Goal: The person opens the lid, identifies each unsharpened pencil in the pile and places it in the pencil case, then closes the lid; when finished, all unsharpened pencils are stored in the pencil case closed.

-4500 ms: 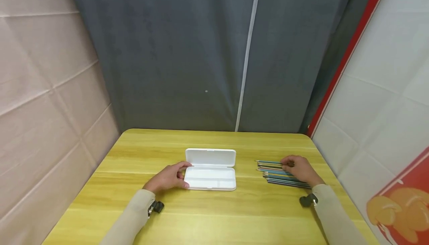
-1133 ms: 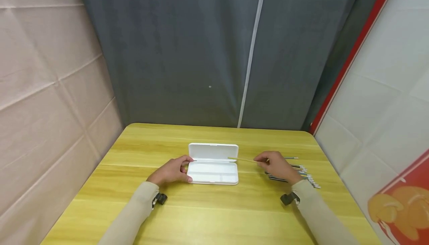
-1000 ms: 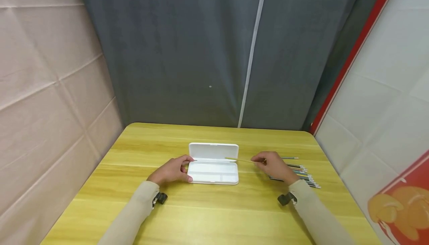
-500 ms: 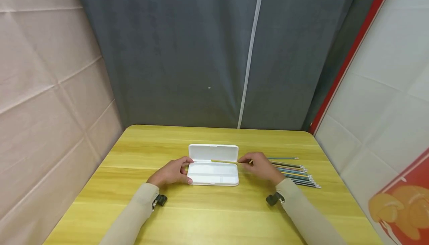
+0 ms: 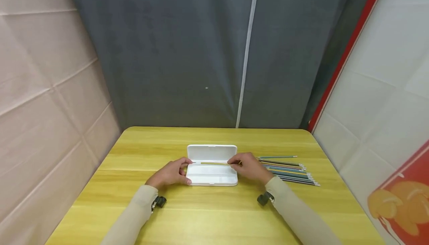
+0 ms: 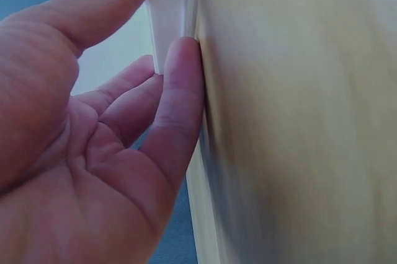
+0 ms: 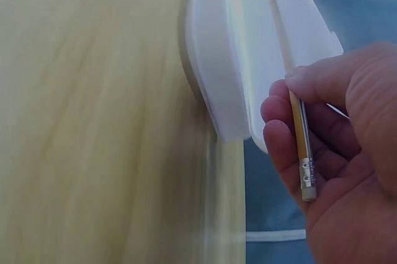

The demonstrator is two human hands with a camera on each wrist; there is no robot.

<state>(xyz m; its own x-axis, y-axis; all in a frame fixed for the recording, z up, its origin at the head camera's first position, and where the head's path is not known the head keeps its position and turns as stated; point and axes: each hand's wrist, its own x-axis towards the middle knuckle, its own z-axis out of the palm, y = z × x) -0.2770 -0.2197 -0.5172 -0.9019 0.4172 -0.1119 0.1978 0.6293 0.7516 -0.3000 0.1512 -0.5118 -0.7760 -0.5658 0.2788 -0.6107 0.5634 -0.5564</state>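
A white pencil case (image 5: 212, 180) lies on the table with its lid (image 5: 212, 152) raised at the back. My left hand (image 5: 170, 173) grips its left end, thumb at the front corner and fingers toward the hinge side; the left wrist view shows fingertips touching the case wall (image 6: 169, 16). My right hand (image 5: 249, 166) pinches a yellow pencil (image 7: 300, 131) near its eraser end between thumb and fingers. The pencil extends leftward over the case, along the hinge side. Whether it touches the case floor I cannot tell.
Several pencils (image 5: 291, 174) with white ends lie in a row to the right, partly behind my right hand. One bluish pencil (image 5: 281, 157) lies a little apart at the back. A grey curtain (image 5: 167, 70) hangs behind the wooden table (image 5: 201, 215).
My right hand took a yellow pencil from the row and carried it left, until it lies over the case. My left hand has stayed at the case's left end.
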